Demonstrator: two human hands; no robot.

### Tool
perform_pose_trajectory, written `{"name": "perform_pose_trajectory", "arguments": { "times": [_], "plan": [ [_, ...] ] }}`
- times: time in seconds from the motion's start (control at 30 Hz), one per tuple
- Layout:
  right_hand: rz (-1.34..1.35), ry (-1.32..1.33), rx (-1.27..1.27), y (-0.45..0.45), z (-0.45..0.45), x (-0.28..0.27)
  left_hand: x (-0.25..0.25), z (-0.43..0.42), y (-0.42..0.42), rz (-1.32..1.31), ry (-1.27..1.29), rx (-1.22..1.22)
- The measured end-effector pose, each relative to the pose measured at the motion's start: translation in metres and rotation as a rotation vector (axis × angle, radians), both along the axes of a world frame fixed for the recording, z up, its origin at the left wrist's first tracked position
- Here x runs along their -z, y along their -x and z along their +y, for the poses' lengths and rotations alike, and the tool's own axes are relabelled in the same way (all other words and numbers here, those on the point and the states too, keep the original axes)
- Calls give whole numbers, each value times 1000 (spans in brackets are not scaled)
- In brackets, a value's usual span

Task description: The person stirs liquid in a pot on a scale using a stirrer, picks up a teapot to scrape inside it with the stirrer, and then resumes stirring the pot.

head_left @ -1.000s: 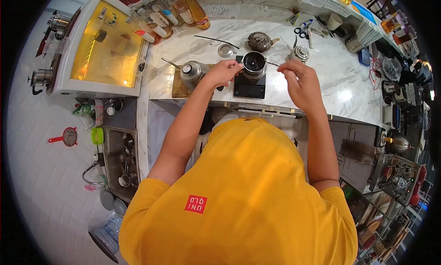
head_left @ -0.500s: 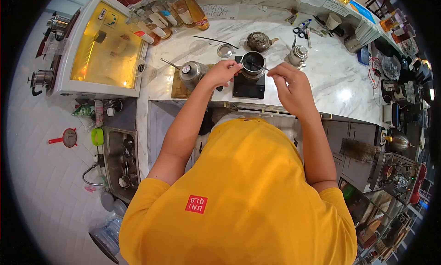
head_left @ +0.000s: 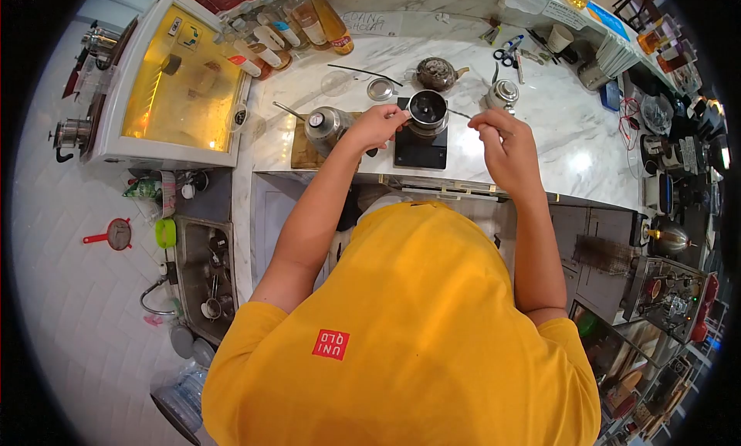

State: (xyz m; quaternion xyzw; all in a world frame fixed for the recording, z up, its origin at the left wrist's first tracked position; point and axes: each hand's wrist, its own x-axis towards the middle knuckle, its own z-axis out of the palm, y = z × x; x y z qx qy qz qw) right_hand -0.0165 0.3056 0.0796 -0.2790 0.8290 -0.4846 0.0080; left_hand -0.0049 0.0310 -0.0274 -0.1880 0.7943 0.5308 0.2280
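My left hand pinches the side of a small round metal cup with dark contents, above a black scale. My right hand is closed on the end of a thin metal stirrer, whose other end points toward the cup's rim. Behind the cup sits a glass teapot, and a round metal lid lies to its left. A steel kettle stands on a wooden board beside my left hand. A small metal pot is beyond my right hand.
A yellow-lit cabinet is at the left, with bottles beside it. Scissors and pens lie at the back. A long black stick lies behind the kettle. A sink is at the lower left.
Over the last half second, my right hand has moved right with the stirrer, drawing its tip back from inside the cup. My left hand has kept its hold on the cup.
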Motion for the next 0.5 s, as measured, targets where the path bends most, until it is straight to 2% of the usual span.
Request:
{"name": "perform_pose_trajectory", "arguments": {
  "times": [0.2,0.33,0.5],
  "plan": [
    [9,64,-24,-4,-13,5,2,1,-1,2,-7,-5],
    [15,-18,28,-3,1,-1,0,2,-1,6,1,-2],
    [32,11,-17,-8,-10,0,3,1,-1,-5,-6,-7]
  ]
}}
